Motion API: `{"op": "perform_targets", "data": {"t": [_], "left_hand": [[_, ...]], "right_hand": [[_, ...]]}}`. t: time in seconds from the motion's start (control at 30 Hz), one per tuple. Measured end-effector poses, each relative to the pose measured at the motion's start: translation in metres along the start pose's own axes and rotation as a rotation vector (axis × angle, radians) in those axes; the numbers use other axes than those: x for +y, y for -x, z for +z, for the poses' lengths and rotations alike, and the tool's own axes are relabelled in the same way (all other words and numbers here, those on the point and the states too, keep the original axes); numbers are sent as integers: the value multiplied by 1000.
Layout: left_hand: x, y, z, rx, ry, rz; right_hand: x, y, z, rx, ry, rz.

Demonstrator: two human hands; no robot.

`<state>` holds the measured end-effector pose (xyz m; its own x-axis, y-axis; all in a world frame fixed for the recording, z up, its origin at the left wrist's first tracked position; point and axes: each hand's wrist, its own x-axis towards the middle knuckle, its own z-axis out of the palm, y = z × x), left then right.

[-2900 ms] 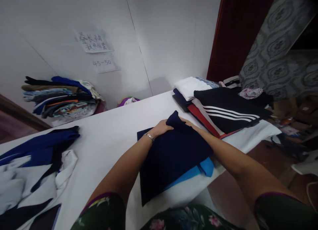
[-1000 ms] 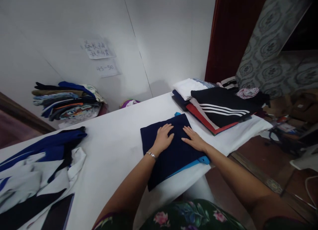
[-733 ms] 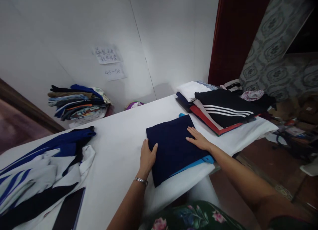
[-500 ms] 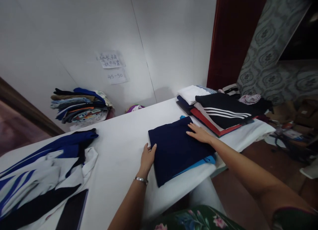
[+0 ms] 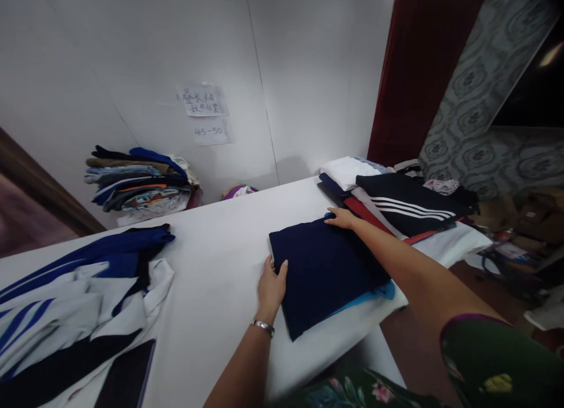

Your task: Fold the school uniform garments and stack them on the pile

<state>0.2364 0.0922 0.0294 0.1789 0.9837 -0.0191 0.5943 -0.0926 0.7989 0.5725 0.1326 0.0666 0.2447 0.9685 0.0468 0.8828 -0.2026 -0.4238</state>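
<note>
A navy garment [image 5: 326, 267], folded into a rough rectangle, lies flat on the white table near its front edge. Bright blue cloth [image 5: 359, 301] pokes out from beneath it along the near right side. My left hand [image 5: 272, 285] grips its left edge, thumb on top and fingers tucked at the side. At the far edge my right hand [image 5: 341, 218] has closed its fingertips on the navy cloth beside a small blue bit. The undersides of both grips are hidden.
To the right sits a heap of folded clothes [image 5: 392, 199], a black striped piece on top. Loose white and blue garments [image 5: 88, 302] and a dark flat object [image 5: 126, 376] lie left. Behind the table rises a clothes stack [image 5: 141, 182] by the wall with paper notes [image 5: 211, 114].
My right hand has slid from lying flat on the navy garment to its far edge, where the fingers have closed. My left hand stays at the left edge. The view has shifted slightly.
</note>
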Motion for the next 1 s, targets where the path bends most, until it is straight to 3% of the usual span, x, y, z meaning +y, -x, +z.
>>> {"op": "perform_targets", "data": {"t": [0.67, 1.0], "left_hand": [[-5, 0, 3, 19, 15, 23], [-4, -2, 3, 18, 2, 23]], "right_hand": [[-1, -17, -6, -84, 55, -133], [-2, -29, 31, -60, 90, -37]]}}
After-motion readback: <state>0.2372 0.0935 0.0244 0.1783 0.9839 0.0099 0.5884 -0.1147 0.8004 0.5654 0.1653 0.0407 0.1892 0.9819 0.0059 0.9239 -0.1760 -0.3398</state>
